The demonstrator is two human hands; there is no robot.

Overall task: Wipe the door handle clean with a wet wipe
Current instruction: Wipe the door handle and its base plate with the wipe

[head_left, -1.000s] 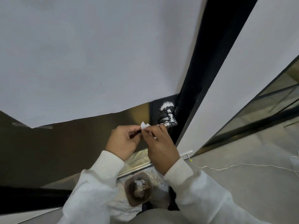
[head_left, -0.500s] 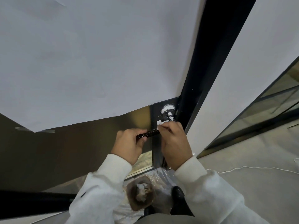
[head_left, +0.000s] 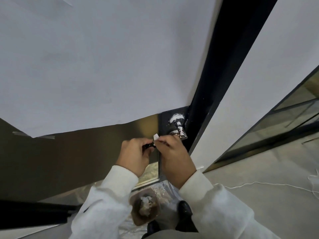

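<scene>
nearest, a brown tub [head_left: 144, 210] of crumpled used wipes sits on crinkly plastic on the floor. above it, the left hand [head_left: 136, 156] is closed on the free end of the glossy black door handle [head_left: 149, 145]; the right hand [head_left: 172, 152] pinches a small white wet wipe [head_left: 156, 136] against the bar. the slick metal may let the wipe slip, smearing the chalky white residue caked round the far knuckle [head_left: 177, 125].
</scene>
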